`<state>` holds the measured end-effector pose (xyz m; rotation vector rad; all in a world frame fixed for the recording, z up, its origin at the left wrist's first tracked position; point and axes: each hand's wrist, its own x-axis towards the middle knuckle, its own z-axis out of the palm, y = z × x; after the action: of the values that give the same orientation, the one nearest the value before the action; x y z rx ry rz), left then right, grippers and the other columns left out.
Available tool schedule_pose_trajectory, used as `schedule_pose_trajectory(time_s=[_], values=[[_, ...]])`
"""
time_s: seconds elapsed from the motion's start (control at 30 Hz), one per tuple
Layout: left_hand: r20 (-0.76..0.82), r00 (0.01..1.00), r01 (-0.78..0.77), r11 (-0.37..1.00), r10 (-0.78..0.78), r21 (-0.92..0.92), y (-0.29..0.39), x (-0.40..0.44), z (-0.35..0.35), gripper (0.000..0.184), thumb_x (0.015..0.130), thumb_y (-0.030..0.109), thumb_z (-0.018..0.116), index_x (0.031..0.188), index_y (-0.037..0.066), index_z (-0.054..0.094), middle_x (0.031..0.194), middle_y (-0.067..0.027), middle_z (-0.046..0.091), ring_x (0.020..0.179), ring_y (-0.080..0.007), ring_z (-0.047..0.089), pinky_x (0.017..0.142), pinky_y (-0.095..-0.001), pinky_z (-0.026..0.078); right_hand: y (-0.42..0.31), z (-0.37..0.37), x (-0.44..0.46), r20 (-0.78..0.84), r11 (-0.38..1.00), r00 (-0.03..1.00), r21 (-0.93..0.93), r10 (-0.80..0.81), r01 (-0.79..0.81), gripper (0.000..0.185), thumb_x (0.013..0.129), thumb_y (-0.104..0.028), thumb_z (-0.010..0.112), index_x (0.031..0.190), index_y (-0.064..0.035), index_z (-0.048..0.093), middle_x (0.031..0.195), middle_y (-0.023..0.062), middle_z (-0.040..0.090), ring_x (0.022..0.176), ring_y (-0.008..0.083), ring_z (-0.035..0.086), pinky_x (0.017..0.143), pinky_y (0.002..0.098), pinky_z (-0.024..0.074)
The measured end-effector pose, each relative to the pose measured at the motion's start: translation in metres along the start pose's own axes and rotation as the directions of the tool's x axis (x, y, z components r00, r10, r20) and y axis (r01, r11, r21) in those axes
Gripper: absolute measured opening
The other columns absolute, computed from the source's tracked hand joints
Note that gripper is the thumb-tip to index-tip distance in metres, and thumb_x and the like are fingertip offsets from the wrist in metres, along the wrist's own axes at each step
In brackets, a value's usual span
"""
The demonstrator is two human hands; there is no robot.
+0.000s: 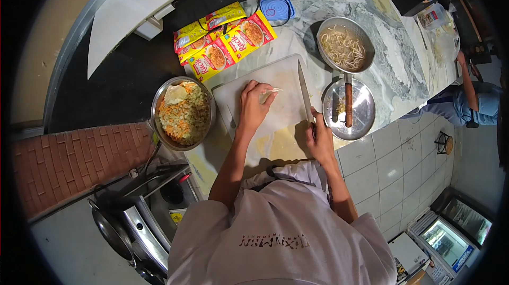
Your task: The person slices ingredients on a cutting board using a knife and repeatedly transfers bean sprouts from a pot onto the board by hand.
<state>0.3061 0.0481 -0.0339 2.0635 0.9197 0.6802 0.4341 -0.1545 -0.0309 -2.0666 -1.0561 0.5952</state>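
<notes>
My left hand (pixel 254 106) is over the white cutting board (pixel 286 73), its fingers closed around a small whitish piece of food (pixel 270 92) whose exact kind I cannot make out. My right hand (pixel 320 139) grips a kitchen knife (pixel 304 88) by its dark handle at the board's right edge. The long blade points away from me, apart from the whitish piece. Right of the knife lies a shiny metal plate (pixel 363 120) with small yellowish scraps on it.
A long-handled pan (pixel 347 46) of bean sprouts stands at the back right, its handle over the plate. On the left is a metal bowl (pixel 183 112) of chopped vegetables. Yellow-red seasoning packets (pixel 228 41) and a blue scale (pixel 277 8) lie behind. Another person (pixel 480 102) stands far right.
</notes>
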Motion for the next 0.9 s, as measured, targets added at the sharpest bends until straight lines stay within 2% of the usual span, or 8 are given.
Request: schedule_pose_trajectory(time_s=[0.23,0.37,0.53,0.67,0.73,0.77,0.87,0.9], values=[[-0.059,0.990,-0.119,0.983,0.128,0.137,-0.005,0.005,-0.004,0.027,0.081,0.010,0.077,0.106,0.004,0.069,0.101,-0.0121,0.066,0.099,-0.0337,0.061,0.088,-0.0448,0.048,0.000,-0.006,0.003,-0.099,0.992,0.995,0.122,-0.031,0.043,0.052,0.093,0.000,0.054,0.143,-0.0047,0.044,0.073,0.0188,0.063,0.052,0.0255,0.055,0.056,0.0351,0.0442],[0.113,0.988,-0.122,0.985,0.108,0.126,-0.009,0.005,-0.005,0.033,0.079,0.009,0.078,0.111,0.006,0.069,0.108,-0.0118,0.068,0.104,-0.0345,0.061,0.092,-0.0455,0.048,0.003,-0.008,0.004,-0.209,0.986,0.972,0.105,-0.108,0.133,0.050,0.094,0.001,0.054,0.142,-0.0054,0.044,0.075,0.0191,0.065,0.052,0.0237,0.054,0.056,0.0347,0.0438],[0.181,0.978,-0.126,0.987,0.106,0.102,-0.007,0.005,-0.002,0.034,0.079,0.006,0.077,0.111,0.005,0.068,0.109,-0.0132,0.068,0.102,-0.0360,0.063,0.090,-0.0446,0.049,-0.002,-0.020,0.002,-0.144,0.990,0.988,0.142,0.047,-0.026,0.049,0.095,0.000,0.054,0.142,-0.0046,0.044,0.078,0.0164,0.067,0.054,0.0215,0.054,0.054,0.0339,0.0417],[0.076,0.985,-0.159,0.987,0.156,0.038,0.003,0.012,0.000,0.031,0.082,0.005,0.075,0.112,0.004,0.068,0.107,-0.0150,0.068,0.101,-0.0368,0.064,0.089,-0.0442,0.050,0.000,-0.022,0.000,-0.205,0.986,0.979,0.164,0.013,0.021,0.048,0.096,0.000,0.053,0.142,-0.0043,0.044,0.081,0.0146,0.068,0.057,0.0167,0.054,0.054,0.0322,0.0410],[0.040,0.986,-0.166,0.986,0.165,0.025,0.014,0.025,0.000,0.030,0.083,0.006,0.074,0.112,0.003,0.068,0.107,-0.0156,0.068,0.102,-0.0368,0.064,0.089,-0.0440,0.051,-0.013,-0.031,0.001,-0.187,0.968,0.976,0.243,0.110,-0.062,0.046,0.096,0.001,0.053,0.141,-0.0035,0.044,0.094,0.0147,0.069,0.059,0.0120,0.053,0.057,0.0296,0.0426],[0.055,0.978,-0.200,0.980,0.200,-0.017,0.020,0.035,0.002,0.029,0.084,0.006,0.074,0.112,0.003,0.068,0.107,-0.0160,0.068,0.101,-0.0370,0.064,0.089,-0.0434,0.051,-0.010,-0.028,0.002,-0.254,0.969,0.966,0.249,0.055,0.010,0.044,0.096,0.002,0.054,0.139,-0.0017,0.045,0.108,0.0147,0.068,0.060,0.0104,0.051,0.057,0.0282,0.0426],[0.113,0.961,-0.242,0.965,0.252,-0.097,0.050,0.070,0.012,0.028,0.085,0.006,0.073,0.113,0.003,0.068,0.109,-0.0164,0.068,0.102,-0.0359,0.065,0.089,-0.0413,0.051,-0.012,-0.032,0.003,-0.265,0.952,0.957,0.304,0.122,-0.037,0.041,0.097,0.003,0.053,0.136,0.0004,0.044,0.119,0.0134,0.066,0.063,0.0097,0.052,0.057,0.0270,0.0423],[0.157,0.950,-0.249,0.958,0.270,-0.140,0.060,0.083,0.017,0.028,0.085,0.006,0.073,0.113,0.002,0.069,0.110,-0.0164,0.068,0.102,-0.0346,0.066,0.089,-0.0398,0.052,-0.002,-0.030,0.003,-0.302,0.972,0.948,0.235,0.097,-0.024,0.039,0.098,0.002,0.052,0.135,0.0007,0.044,0.122,0.0135,0.064,0.065,0.0089,0.052,0.058,0.0264,0.0422]])
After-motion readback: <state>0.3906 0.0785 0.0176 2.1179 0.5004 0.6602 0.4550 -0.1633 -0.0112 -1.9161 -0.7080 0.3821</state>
